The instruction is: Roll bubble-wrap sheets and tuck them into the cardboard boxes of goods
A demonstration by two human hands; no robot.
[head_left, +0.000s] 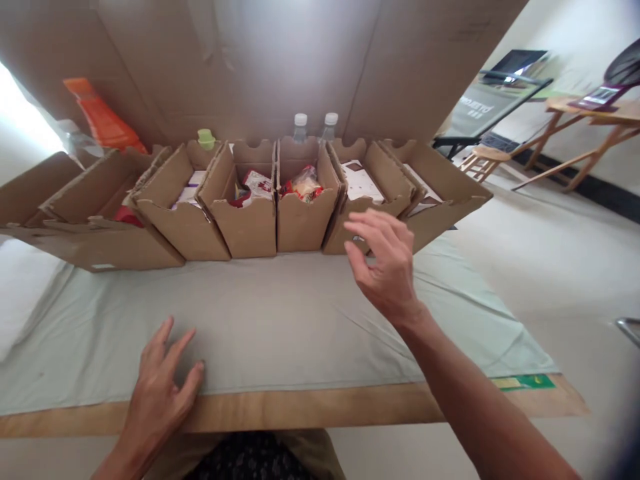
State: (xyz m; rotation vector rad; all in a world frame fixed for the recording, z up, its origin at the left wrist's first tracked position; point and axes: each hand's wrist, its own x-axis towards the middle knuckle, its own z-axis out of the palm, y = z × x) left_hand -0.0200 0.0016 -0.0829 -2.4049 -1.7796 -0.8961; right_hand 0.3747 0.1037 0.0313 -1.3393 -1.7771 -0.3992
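My left hand lies flat on the pale cloth near the table's front edge, fingers spread, holding nothing. My right hand is raised above the cloth, fingers loosely curved and apart, empty, just in front of a cardboard bin holding white and brown packets. A row of cardboard bins stands along the back of the table. One bin holds red and clear snack packs; another holds red and white packets.
A tall cardboard sheet rises behind the bins. Two clear bottles, a green cap and an orange bottle stand at the back. Wooden folding tables and a stool stand on the right. The wooden table edge runs in front.
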